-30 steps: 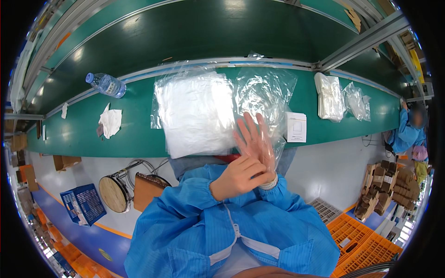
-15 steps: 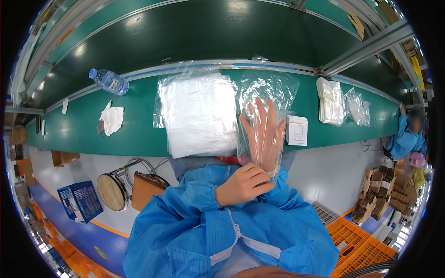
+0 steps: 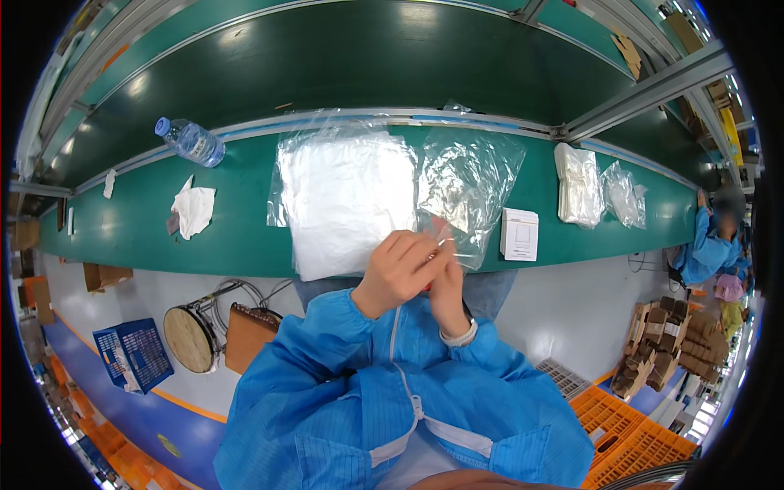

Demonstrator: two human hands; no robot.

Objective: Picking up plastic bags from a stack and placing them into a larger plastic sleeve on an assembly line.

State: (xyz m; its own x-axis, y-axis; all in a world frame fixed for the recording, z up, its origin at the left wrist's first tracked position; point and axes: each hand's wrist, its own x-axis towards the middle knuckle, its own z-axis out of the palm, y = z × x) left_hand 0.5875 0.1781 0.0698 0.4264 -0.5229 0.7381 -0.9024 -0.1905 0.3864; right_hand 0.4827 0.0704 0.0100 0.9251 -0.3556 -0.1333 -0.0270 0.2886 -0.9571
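A clear plastic bag [image 3: 472, 184] lies spread on the green table, its near corner rising to my hands. My left hand [image 3: 402, 271] is closed at that corner, its fingertips meeting those of my right hand. My right hand [image 3: 447, 296], with a pale band at the wrist, points upward, and its fingers close on the bag's near edge, partly covered by the left ones. Reddish fingertips show through the film. Left of the bag is a thick stack of clear bags [image 3: 347, 200] with a white sheen. To the right stands a stack of white printed cards [image 3: 519, 235].
More folded clear bags [image 3: 578, 186] and a loose crumpled bag [image 3: 625, 196] lie farther right. A water bottle [image 3: 192, 143] and white tissue [image 3: 194, 208] are at left. Below stand a round stool [image 3: 192, 339], blue crate [image 3: 133, 355] and orange crates [image 3: 629, 429]. A person [image 3: 710, 245] works far right.
My right hand has come out of the clear bag and drawn back toward me, fingers folding in. My left hand has moved from the right wrist up to the bag's near edge.
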